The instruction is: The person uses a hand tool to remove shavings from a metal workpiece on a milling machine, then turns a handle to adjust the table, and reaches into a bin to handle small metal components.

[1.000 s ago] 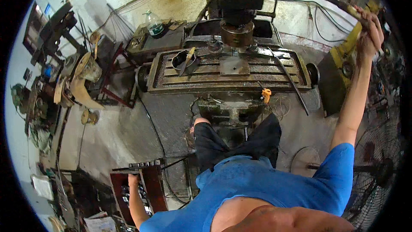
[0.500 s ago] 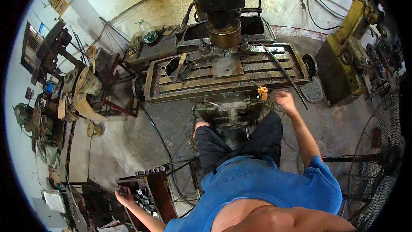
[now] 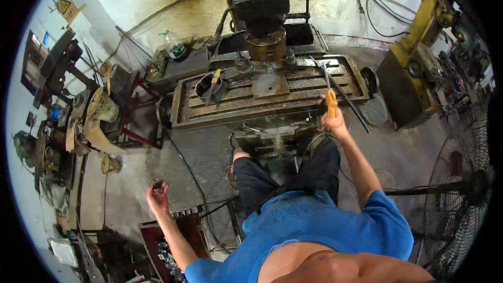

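Note:
My right hand [image 3: 334, 122] is wrapped around an orange air blow gun [image 3: 331, 102], held over the front edge of a slotted machine table [image 3: 241, 106]. Its thin metal nozzle points up and away, toward the table's right part. Low on the left, my left hand [image 3: 158, 197] pinches a small dark metal part [image 3: 156, 183] in its fingertips, above the floor. Below that hand stands a tray [image 3: 152, 235] with several small metal pieces [image 3: 167, 259]. A round brass-coloured machine head [image 3: 266, 47] hangs over a flat plate [image 3: 270, 85] at the table's middle.
On the table sit a pot [image 3: 201, 89] with a brush [image 3: 213, 86] and a long bar [image 3: 343, 94] overhanging the front right edge. A large fan [image 3: 456, 188] stands at right. A bucket [image 3: 105, 106] and a cable [image 3: 183, 152] lie to the left.
My right hand has taken hold of the orange blow gun and raised it from the table's front. My left hand has lifted away from the tray, carrying the small dark part.

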### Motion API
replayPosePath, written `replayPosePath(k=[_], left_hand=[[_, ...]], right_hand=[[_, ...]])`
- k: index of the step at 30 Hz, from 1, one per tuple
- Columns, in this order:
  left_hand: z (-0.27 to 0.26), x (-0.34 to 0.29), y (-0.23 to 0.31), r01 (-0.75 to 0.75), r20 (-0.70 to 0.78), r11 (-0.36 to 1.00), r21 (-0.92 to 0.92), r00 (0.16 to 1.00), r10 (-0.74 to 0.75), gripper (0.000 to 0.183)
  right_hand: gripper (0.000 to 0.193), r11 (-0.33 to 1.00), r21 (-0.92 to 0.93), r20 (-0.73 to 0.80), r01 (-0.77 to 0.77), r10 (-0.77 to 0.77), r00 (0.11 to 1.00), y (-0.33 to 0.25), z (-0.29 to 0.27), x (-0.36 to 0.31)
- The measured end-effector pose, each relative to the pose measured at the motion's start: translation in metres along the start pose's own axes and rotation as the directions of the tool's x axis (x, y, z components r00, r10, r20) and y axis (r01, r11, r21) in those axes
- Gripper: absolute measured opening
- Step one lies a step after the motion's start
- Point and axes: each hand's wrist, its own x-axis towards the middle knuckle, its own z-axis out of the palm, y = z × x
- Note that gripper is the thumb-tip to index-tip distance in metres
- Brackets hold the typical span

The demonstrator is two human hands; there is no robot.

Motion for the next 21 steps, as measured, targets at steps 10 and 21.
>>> replayPosePath(k=[10,21], left_hand=[[0.1,0.035,-0.048,0.111,0.195,0.992,-0.063,0.976,-0.097,0.027],[0.138,0.009,-0.054,-0.078,0.237,0.994,0.071,0.97,0.059,0.039]], right_hand=[[0.032,0.01,-1.0,0.017,0.016,0.143,0.99,-0.03,0.075,0.086],[0.03,-0.039,-0.993,0.101,0.109,0.168,0.981,-0.053,0.079,0.052]])
